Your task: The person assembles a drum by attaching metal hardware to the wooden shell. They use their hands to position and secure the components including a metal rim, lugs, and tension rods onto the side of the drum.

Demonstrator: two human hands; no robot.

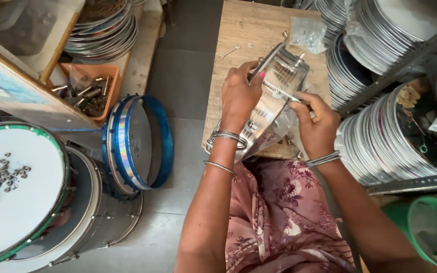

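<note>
Grey floor left of the pale wooden surface [238, 35] carries a white-skinned drum with green rim [18, 194], an orange tray of metal bolts [89, 88] and a blue hoop [150, 141]. On that surface, the left hand [238, 96] grips a shiny metal drum shell [274, 98]; the right hand [317, 124] pinches a thin silver rod [284, 94] against it. Stacked silver rims [380, 141] stand right.

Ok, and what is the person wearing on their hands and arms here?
Both arms are bare, no sleeves or gloves. The left hand has pink polish on the thumbnail, and thin silver bangles circle that wrist, with one more further up the forearm. The right hand has a few silver bangles at the wrist. No rings or watch can be made out.
</note>
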